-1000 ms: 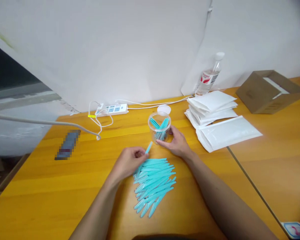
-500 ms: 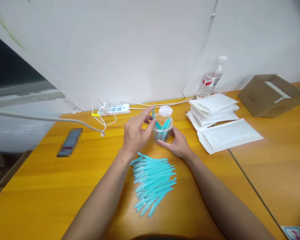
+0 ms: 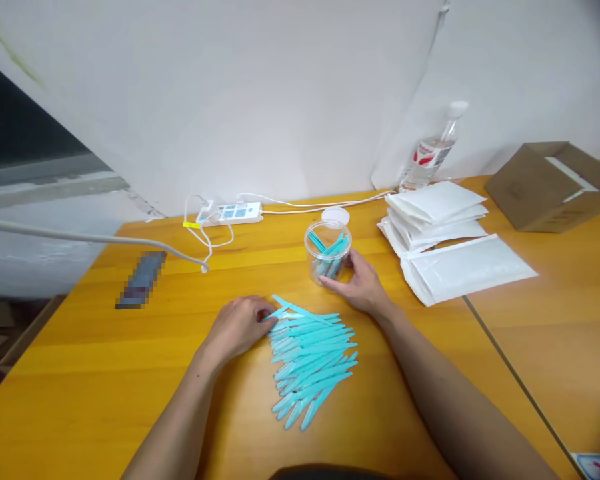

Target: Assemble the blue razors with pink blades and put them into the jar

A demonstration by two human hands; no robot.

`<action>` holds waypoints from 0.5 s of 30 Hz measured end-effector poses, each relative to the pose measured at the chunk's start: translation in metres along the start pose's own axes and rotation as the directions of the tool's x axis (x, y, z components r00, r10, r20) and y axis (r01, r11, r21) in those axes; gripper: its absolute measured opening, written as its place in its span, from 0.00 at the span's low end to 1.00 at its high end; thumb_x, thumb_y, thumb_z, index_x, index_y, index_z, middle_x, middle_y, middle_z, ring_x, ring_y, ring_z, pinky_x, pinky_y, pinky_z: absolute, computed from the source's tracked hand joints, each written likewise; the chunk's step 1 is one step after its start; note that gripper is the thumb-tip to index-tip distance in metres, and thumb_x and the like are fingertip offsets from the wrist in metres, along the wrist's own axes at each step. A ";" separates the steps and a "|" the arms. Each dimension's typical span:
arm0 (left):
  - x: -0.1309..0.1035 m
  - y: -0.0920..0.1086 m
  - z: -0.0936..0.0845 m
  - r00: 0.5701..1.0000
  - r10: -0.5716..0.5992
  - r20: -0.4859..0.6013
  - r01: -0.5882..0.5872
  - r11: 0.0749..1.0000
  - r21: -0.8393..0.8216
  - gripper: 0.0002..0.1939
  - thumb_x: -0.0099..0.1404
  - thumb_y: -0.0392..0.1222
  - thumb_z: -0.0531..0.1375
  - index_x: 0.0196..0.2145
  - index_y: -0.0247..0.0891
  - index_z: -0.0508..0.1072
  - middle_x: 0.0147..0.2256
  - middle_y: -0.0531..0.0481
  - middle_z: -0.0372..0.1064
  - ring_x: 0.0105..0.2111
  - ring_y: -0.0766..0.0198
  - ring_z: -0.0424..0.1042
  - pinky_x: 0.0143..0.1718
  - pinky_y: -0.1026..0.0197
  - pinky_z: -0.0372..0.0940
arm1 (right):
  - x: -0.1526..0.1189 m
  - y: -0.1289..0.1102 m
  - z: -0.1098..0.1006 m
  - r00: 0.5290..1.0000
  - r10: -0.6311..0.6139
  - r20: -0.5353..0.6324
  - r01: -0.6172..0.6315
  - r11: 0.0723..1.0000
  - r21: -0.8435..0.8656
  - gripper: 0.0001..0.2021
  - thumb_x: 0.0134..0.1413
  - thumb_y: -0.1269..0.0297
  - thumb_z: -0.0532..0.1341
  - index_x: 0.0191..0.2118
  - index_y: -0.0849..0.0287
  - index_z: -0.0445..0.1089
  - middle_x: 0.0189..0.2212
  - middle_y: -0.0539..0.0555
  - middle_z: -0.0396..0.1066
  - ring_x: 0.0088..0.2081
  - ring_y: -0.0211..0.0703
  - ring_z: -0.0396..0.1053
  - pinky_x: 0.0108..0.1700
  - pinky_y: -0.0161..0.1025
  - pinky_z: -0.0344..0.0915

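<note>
A clear round jar [image 3: 329, 257] stands open on the table with several turquoise sticks leaning inside it. My right hand [image 3: 359, 283] is wrapped round the jar's lower right side. Nearer to me lies a loose row of turquoise sticks [image 3: 310, 353], some with clear covers at their left ends. At the upper left end of this row, my left hand [image 3: 245, 325] has its thumb and fingertips pinched on the tip of one turquoise stick. Behind the jar rests a round whitish lid [image 3: 335, 217].
White padded envelopes [image 3: 470, 268] are piled right of the jar, with a water bottle [image 3: 429, 160] behind them. A cardboard box [image 3: 540, 193] sits at the back right. On the left are a power strip [image 3: 235, 213] with cables and a blurred dark object [image 3: 142, 280].
My left hand has left the jar's rim and moved down and left to the row of sticks. The stick it held upright there is no longer in it. My right hand stays at the jar.
</note>
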State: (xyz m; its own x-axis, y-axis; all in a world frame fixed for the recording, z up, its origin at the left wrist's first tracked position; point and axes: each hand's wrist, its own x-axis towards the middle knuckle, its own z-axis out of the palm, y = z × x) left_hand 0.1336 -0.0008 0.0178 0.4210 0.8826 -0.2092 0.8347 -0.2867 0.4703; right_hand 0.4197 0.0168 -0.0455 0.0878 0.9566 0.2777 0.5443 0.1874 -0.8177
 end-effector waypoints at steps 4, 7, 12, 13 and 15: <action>-0.004 0.003 -0.010 1.000 0.028 -0.001 -0.028 0.992 -0.125 0.12 0.66 0.48 0.59 0.32 0.40 0.79 0.27 0.53 0.74 0.25 0.66 0.69 0.26 0.65 0.60 | 0.000 -0.001 -0.001 1.000 0.000 0.007 0.000 1.000 0.000 0.30 0.44 0.44 0.70 0.49 0.56 0.67 0.43 0.56 0.74 0.42 0.50 0.71 0.47 0.47 0.68; -0.009 0.038 -0.038 0.939 0.097 -0.329 -0.189 0.947 -0.261 0.10 0.66 0.48 0.61 0.40 0.41 0.78 0.29 0.53 0.74 0.27 0.66 0.71 0.29 0.63 0.67 | 0.000 -0.002 -0.001 1.000 -0.001 0.016 0.001 1.000 0.012 0.29 0.45 0.44 0.70 0.49 0.55 0.67 0.42 0.55 0.74 0.42 0.50 0.71 0.47 0.47 0.68; 0.013 0.113 -0.071 0.457 0.163 -0.874 -0.499 0.861 -0.100 0.26 0.65 0.46 0.65 0.59 0.51 0.67 0.36 0.51 0.75 0.33 0.61 0.75 0.37 0.57 0.73 | 0.000 -0.001 0.000 1.000 0.006 0.014 -0.006 1.000 0.030 0.32 0.45 0.45 0.70 0.54 0.55 0.66 0.46 0.57 0.74 0.45 0.52 0.72 0.49 0.49 0.69; 0.023 0.121 -0.071 0.441 0.212 -0.872 -0.517 0.855 -0.054 0.25 0.66 0.47 0.64 0.60 0.50 0.65 0.37 0.51 0.75 0.33 0.62 0.75 0.38 0.58 0.73 | 0.000 -0.001 0.000 1.000 0.005 0.015 -0.006 0.999 0.034 0.33 0.45 0.45 0.70 0.54 0.55 0.66 0.46 0.57 0.74 0.46 0.52 0.72 0.50 0.49 0.69; 0.045 0.125 -0.066 0.491 0.332 -0.805 -0.522 0.852 0.033 0.24 0.69 0.48 0.60 0.61 0.49 0.65 0.38 0.51 0.76 0.33 0.63 0.75 0.39 0.59 0.72 | 0.000 0.000 0.000 1.000 0.007 0.014 -0.008 0.999 0.040 0.34 0.45 0.45 0.70 0.55 0.55 0.66 0.48 0.58 0.74 0.47 0.53 0.72 0.51 0.50 0.69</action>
State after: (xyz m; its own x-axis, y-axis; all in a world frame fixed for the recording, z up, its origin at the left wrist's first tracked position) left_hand 0.2331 0.0277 0.1241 0.1977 0.6382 0.7440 0.5038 -0.7173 0.4814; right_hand 0.4195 0.0166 -0.0451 0.0798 0.9611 0.2645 0.5102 0.1886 -0.8391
